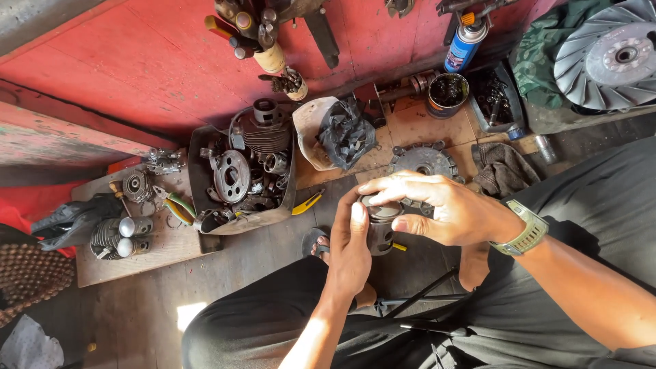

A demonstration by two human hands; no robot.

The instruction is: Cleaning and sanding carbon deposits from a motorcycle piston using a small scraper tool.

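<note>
Both hands are clamped on one small metal piston (pixel 380 229): the left hand (pixel 348 249) wraps its dull grey skirt from the near left with the thumb pressed along the side, and the right hand (pixel 437 205) closes over the crown from the far right, fingers curled across the top. The piston sits at the middle of the scene, above the person's lap and between the knees in dark trousers. A green wristwatch (pixel 527 229) bands the right wrist. Just beyond the fingers lies one round toothed metal plate (pixel 424 160) on the floor. To the left, one dented metal tray (pixel 242 174) is crowded to its rim with oily engine parts, among them a finned cylinder and a pierced disc; I cannot count the smaller pieces in the shadow. On a wooden board further left rest two shiny cylinders (pixel 130 236) side by side and one pair of green-handled pliers (pixel 179 205). Far right stand one blue spray can (pixel 466 42), one dark tin of bolts (pixel 447 94) and one large finned fan wheel (pixel 608 55). A grey rag (pixel 502 167) lies crumpled near the wrist. Bare floor shows only in a narrow strip between tray and knees.
</note>
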